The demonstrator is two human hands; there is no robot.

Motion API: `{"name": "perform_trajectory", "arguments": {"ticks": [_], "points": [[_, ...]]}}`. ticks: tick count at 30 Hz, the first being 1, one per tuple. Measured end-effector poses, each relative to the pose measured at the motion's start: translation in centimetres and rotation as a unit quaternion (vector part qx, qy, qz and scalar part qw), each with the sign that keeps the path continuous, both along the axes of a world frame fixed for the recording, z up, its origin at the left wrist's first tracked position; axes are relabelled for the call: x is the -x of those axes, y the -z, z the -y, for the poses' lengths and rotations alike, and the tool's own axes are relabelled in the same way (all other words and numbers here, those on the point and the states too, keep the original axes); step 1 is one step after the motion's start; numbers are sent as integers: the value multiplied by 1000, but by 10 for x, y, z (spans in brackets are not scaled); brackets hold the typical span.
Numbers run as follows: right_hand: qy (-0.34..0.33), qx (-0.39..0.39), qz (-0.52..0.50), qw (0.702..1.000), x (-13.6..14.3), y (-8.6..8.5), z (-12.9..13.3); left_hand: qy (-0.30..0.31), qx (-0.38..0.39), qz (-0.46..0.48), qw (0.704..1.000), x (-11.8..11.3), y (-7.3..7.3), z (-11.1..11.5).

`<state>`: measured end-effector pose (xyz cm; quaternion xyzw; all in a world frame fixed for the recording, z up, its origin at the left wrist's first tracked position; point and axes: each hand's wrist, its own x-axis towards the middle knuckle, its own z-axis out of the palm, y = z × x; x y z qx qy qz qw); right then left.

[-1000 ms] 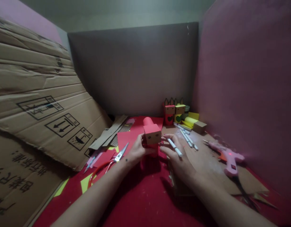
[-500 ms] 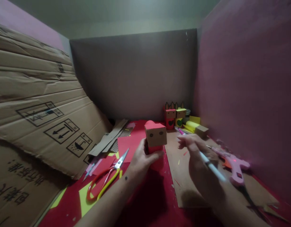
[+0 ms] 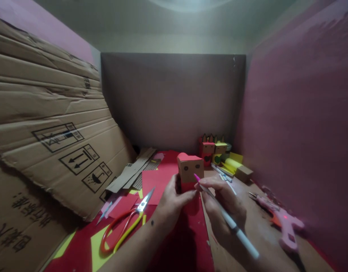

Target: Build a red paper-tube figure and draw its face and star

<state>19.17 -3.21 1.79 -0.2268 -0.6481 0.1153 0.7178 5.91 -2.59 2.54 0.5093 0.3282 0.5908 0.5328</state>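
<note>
My left hand (image 3: 174,204) grips a cardboard figure (image 3: 191,170) low on its red body. The figure stands upright, its boxy brown face turned to me with two dark eyes and a red paper top. My right hand (image 3: 226,202) is closed round a white felt-tip pen (image 3: 232,223) with a pink end, which points at the lower part of the face. I cannot tell whether the pink end touches the cardboard. Left of my left hand lie open scissors (image 3: 128,223) with red and yellow handles.
At the back right stand red (image 3: 207,153) and yellow (image 3: 220,151) figures with pointed tops. Several pens (image 3: 223,174) lie before them, near a rolled yellow paper (image 3: 233,164). A pink glue gun (image 3: 288,224) is at right. Cardboard strips (image 3: 134,172) and red paper (image 3: 154,185) lie at left.
My right hand has moved left to the figure and turned the pen, so its pink end now points at the face. My left hand keeps its hold. The view has shifted slightly.
</note>
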Motion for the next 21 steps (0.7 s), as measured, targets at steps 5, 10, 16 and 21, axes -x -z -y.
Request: {"name": "perform_trajectory", "arguments": {"ticks": [5,10,16,21], "points": [[8,-16,10,1000,1,7,-2,-1,-3,4,1000,5,3,2],[11,-53,65,996,-3,18,-1,26,-16,22,999,6,12,-2],[54,-128,131,982,-4,22,-3,18,-12,24,999,9,10,-7],[111,-164,124,972,6,26,-6,11,-5,45,999,9,7,-6]]}}
